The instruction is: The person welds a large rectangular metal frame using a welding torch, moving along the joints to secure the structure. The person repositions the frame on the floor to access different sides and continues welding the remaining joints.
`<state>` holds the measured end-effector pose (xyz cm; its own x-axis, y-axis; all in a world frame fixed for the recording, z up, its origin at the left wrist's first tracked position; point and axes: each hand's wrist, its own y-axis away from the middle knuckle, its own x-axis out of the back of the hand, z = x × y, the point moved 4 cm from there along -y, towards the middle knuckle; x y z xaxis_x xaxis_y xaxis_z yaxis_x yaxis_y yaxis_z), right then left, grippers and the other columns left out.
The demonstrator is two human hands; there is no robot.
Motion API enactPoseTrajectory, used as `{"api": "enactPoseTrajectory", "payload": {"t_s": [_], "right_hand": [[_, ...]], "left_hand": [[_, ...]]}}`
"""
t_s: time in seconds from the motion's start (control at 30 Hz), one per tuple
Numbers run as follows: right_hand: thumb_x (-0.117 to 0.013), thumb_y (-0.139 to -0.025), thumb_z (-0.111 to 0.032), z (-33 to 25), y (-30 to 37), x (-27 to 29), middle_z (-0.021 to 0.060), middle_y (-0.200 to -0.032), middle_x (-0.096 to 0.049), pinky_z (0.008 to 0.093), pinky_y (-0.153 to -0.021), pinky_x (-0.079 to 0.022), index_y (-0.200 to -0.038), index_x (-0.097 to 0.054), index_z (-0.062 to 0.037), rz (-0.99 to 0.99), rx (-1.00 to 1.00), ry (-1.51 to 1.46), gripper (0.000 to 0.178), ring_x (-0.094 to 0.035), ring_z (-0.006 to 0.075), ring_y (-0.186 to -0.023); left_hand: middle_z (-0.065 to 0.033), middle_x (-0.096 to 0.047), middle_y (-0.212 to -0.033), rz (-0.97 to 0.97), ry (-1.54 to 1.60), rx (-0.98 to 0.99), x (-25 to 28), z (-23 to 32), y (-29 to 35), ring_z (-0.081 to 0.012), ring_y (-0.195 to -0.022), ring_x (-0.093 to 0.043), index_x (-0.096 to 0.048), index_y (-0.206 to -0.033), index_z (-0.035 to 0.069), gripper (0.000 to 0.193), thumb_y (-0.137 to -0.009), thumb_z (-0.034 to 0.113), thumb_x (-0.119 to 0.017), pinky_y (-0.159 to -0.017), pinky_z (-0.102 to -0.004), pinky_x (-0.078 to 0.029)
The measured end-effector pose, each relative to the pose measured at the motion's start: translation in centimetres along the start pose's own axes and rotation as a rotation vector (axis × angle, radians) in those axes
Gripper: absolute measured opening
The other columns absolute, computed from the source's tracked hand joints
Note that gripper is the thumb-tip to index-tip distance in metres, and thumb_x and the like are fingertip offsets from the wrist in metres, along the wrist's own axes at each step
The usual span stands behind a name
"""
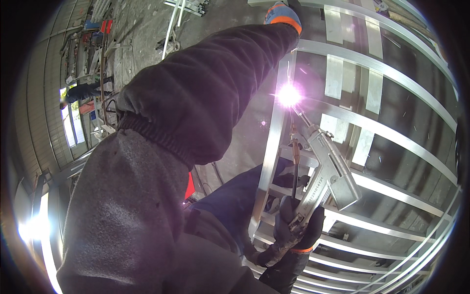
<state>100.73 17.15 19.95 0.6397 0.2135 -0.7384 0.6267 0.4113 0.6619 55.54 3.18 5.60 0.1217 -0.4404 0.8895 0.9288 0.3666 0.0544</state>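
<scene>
My right hand [304, 228], in a dark glove with an orange cuff edge, is wrapped round the grip of a silver welding gun [320, 171]. The gun's nozzle points up and left at a metal frame [272, 161] of pale square tubes. A bright pinkish-white flare [289, 95] burns at the nozzle tip, on the long side tube near a crossbar, and hides the joint there. My left arm stretches across to the far side. Its hand [283, 17], in a blue and orange glove, is by the far end of that side tube; its fingers are hidden.
Crossbars [391, 137] of the frame run to the right, above lighter flat strips [335, 78]. Sparks fly among them. Loose pale tubes [186, 7] lie on the floor at the far left. Another person [84, 93] stands by cluttered racks at the left.
</scene>
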Motion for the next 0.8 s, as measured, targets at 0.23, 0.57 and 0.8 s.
{"api": "enactPoseTrajectory", "payload": {"t_s": [0.23, 0.57, 0.8], "right_hand": [[-0.049, -0.096, -0.073, 0.9, 0.6, 1.7, 0.0077, -0.069, -0.053, 0.0258, -0.04, -0.037, -0.091, -0.053, 0.0034, 0.101, 0.038, -0.016, 0.077, -0.05, 0.0141, -0.048], [-0.051, -0.096, -0.071, 1.7, 1.4, 3.6, 0.0077, -0.069, -0.047, 0.0293, -0.037, -0.039, -0.096, -0.048, 0.0062, 0.25, 0.041, 0.042, 0.078, -0.045, 0.0168, -0.044], [-0.054, -0.097, -0.065, 1.5, 2.7, 1.6, 0.011, -0.074, -0.051, 0.0263, -0.048, -0.042, -0.145, -0.045, 0.0002, 0.181, 0.2, -0.143, 0.081, -0.05, 0.0164, -0.055]], "left_hand": [[-0.018, -0.075, -0.086, -0.006, -0.006, 0.002, -0.1, -0.1, 0.0, -0.037, -0.085, -0.074, -0.071, -0.088, 0.003, 0.048, -0.1, 0.045, -0.052, -0.072, -0.043, -0.058], [-0.0181, -0.075, -0.086, 0.001, -0.035, 0.04, 0.2, 0.2, 0.5, -0.0371, -0.084, -0.074, -0.071, -0.088, 0.003, 0.05, -0.101, 0.046, -0.05, -0.072, -0.0431, -0.058], [-0.0174, -0.075, -0.086, -0.06, -0.151, -0.082, -2.9, -2.3, -1.4, -0.0373, -0.084, -0.074, -0.071, -0.089, 0.004, 0.054, -0.103, 0.05, -0.046, -0.072, -0.0431, -0.058]]}}
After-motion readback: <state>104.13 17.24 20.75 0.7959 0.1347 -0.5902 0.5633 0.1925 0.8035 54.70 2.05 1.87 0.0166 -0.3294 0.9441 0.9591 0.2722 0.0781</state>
